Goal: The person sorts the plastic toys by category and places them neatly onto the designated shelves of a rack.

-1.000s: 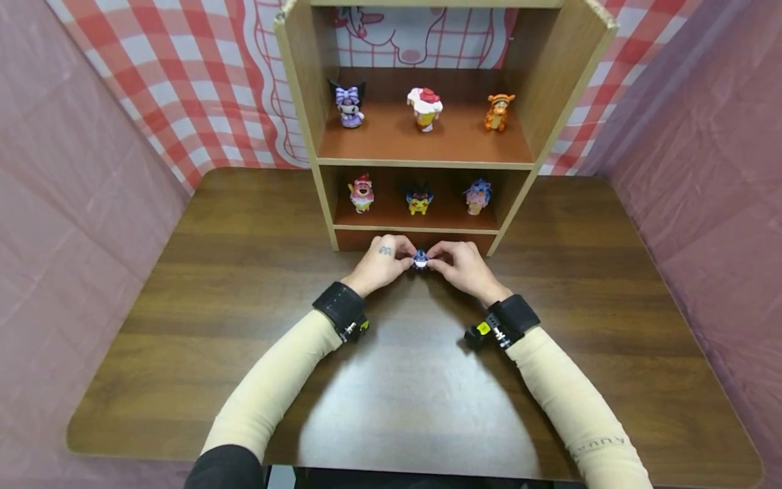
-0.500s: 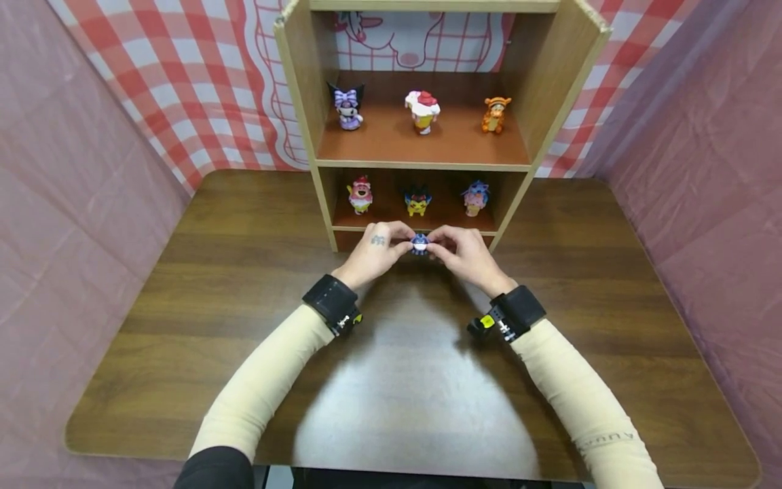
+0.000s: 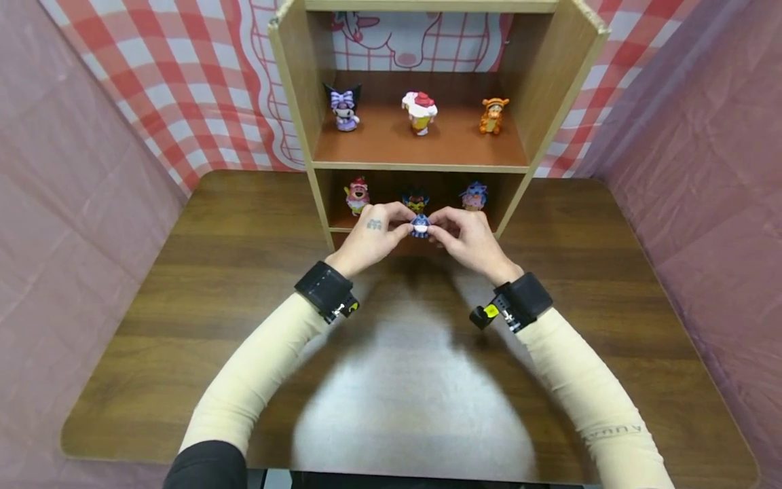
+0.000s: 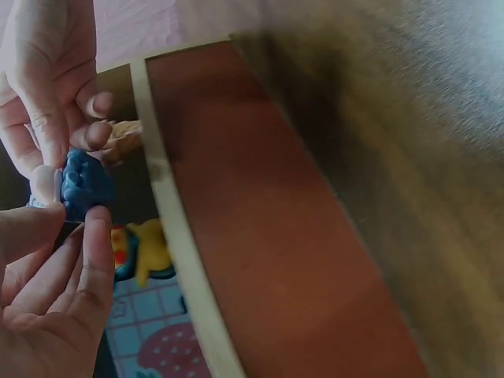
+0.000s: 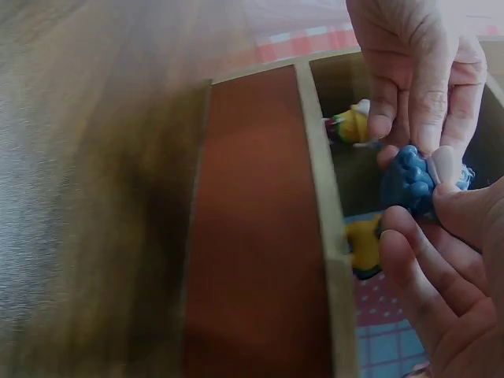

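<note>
A small blue figurine with a whitish front is pinched between both hands, before the lower shelf. My left hand grips its left side with thumb and fingers, while my right hand pinches the opposite side. In the left wrist view the blue figurine shows a bumpy surface, fingertips pressed on it from both sides. The right wrist view gives the same blue figurine just outside the shelf's front edge. Behind it, a yellow figurine with dark ears is partly hidden by the held figurine and fingers.
A wooden shelf unit stands at the table's back. Its lower shelf also bears a red-hatted pink figurine and a blue-and-pink one. Above are a purple figurine, a white-topped one and an orange one.
Both hands have raised the blue figurine from near the shelf unit's base to the front of the lower shelf, moving away from the body. The shelved figurines have stayed put.
</note>
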The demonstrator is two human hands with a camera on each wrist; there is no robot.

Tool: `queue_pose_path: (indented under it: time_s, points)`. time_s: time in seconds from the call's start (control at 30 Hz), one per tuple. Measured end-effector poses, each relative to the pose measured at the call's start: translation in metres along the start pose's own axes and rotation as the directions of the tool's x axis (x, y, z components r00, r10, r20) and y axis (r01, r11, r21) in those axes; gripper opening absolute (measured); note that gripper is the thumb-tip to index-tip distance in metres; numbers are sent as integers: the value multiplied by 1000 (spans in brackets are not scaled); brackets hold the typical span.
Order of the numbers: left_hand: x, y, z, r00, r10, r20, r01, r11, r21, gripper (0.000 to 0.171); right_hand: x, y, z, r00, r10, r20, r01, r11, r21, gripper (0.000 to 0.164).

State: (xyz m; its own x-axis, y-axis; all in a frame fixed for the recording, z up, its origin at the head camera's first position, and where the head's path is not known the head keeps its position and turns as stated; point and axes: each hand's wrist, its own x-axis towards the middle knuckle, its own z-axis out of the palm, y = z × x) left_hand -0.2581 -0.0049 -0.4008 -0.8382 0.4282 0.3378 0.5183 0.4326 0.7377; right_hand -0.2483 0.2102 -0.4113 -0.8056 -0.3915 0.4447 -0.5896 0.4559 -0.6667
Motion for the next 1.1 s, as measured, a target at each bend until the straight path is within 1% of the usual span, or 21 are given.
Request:
queue_pose_path:
  time_s: [0.17, 0.3, 0.4, 0.5, 0.7, 0.93, 1.1]
  points:
    - [2, 14, -10, 999, 23, -22, -23, 1000, -11, 13, 8, -12, -9, 999, -35, -36, 35, 999, -11, 11]
    - [5, 25, -19, 998, 54, -41, -54, 999, 3, 13, 12, -22, -17, 997, -50, -51, 49, 998, -27, 12]
    - [8, 32, -23, 997, 65, -42, -64, 998, 21, 14, 15, -29, -22, 997, -54, -54, 52, 998, -42, 13]
    - [11, 37, -27, 997, 56, -45, -55, 998, 25, 16, 19, -35, -25, 996, -57, -62, 55, 998, -43, 13]
    - [16, 45, -39, 996, 30, -79, -28, 999, 30, 17, 29, -44, -31, 996, -60, -73, 56, 997, -62, 15]
    - [20, 55, -51, 995, 48, -91, -47, 999, 12, 17, 40, -56, -39, 992, -88, -87, 82, 995, -65, 13]
    - [23, 62, -58, 995, 51, -87, -51, 999, 7, 18, 44, -64, -43, 993, -84, -84, 78, 995, -68, 14]
